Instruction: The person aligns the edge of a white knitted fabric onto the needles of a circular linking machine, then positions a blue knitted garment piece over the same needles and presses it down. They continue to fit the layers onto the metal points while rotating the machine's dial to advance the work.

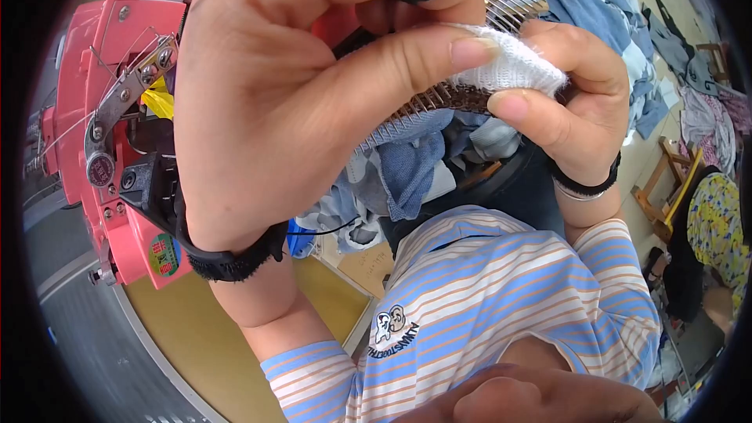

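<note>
Left hand (274, 102): raised close to the camera, fingers curled, thumb extended rightward and pressed onto the small white ribbed knit fabric piece (509, 63). A black ring sits on one finger; a black strap wraps the wrist.

Right hand (576, 110): thumb and forefinger pinched together on the right end of the same fabric piece, black bands at the wrist. Both hands are thus clamped on the fabric, thumbs facing each other.

Fabric piece: lies on top of a curved row of fine metal needles (439, 106), touching them; whether its loops are hooked on cannot be told. The needle row runs diagonally from below the left thumb up toward the top edge of the view.

Behind the left hand: a pink metal machine head (117, 110) with silver levers and thread. Below the needles: a heap of blue and grey cloth pieces (407, 168). Yellow-brown curved surface (188, 345) lies at lower left.
</note>
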